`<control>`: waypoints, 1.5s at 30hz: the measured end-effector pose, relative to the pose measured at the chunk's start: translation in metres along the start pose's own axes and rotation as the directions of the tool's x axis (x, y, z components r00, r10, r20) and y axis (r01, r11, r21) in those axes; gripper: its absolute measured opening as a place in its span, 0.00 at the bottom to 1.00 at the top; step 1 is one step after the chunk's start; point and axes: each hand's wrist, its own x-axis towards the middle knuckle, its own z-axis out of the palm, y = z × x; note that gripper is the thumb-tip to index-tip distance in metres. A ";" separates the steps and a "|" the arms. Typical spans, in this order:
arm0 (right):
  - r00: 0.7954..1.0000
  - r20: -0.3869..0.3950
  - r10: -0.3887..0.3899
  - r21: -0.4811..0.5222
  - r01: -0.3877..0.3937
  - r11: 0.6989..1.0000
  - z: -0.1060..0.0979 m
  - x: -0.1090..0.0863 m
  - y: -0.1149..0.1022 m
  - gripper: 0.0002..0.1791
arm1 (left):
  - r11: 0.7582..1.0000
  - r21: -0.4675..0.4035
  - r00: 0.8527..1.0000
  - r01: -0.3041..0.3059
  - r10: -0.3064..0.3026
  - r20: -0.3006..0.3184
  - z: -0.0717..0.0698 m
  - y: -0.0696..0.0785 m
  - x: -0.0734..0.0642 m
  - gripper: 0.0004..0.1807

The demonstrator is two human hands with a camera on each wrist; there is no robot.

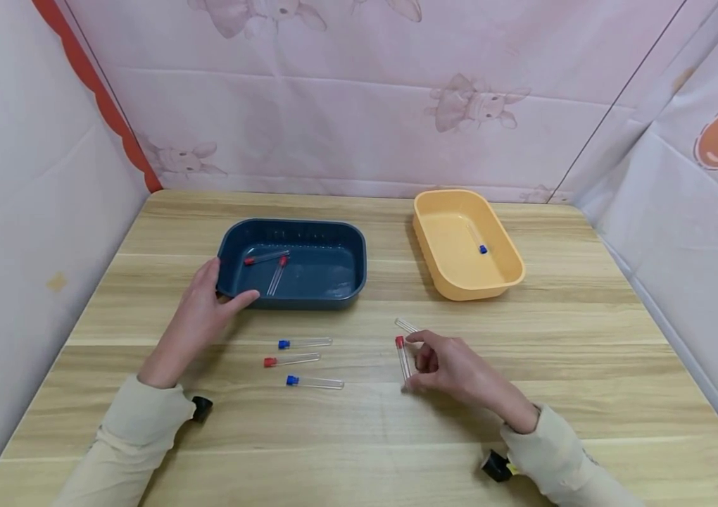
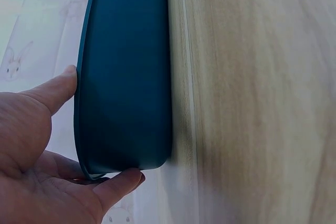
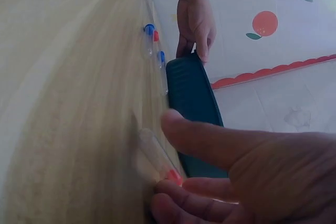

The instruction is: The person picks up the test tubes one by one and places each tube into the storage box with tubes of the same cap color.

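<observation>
My left hand (image 1: 203, 306) grips the left end of a dark blue plastic bin (image 1: 308, 304), its thumb at the front rim and its fingers along the side. Two red-capped test tubes (image 1: 267, 258) lie inside. My right hand (image 1: 457, 366) is over a red-capped test tube (image 1: 402, 359) on the table. Its fingers touch near the red cap; in the right wrist view the thumb (image 3: 178, 124) stands apart from the tube's clear end. Behind that hand, a second clear tube (image 1: 406, 324) shows only one end, its cap hidden.
Between the hands lie a blue-capped tube (image 1: 308, 343), a red-capped tube (image 1: 295, 360) and another blue-capped tube (image 1: 317, 382). A yellow bin (image 1: 438, 271) holding one blue-capped tube (image 1: 483, 248) stands at the back right. Printed cloth walls (image 1: 359, 127) surround the table.
</observation>
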 end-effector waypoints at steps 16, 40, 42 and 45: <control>0.993 0.101 -0.063 -0.117 0.075 0.990 -0.002 0.006 -0.002 0.48 | 1.000 0.004 1.000 0.006 -0.006 -0.003 0.000 0.002 -0.001 0.57; 0.988 0.111 -0.106 -0.196 0.126 0.972 -0.001 0.012 -0.003 0.37 | 1.000 -0.005 1.000 -0.008 0.008 -0.006 0.000 0.000 0.000 0.56; 0.989 0.109 -0.104 -0.208 0.125 0.970 0.000 0.011 -0.003 0.38 | 1.000 -0.002 1.000 -0.010 0.010 -0.008 0.000 0.000 0.000 0.56; 0.990 0.108 -0.089 -0.224 0.112 0.968 0.000 0.011 -0.003 0.38 | 1.000 0.001 1.000 -0.009 0.009 -0.010 0.000 0.000 0.000 0.56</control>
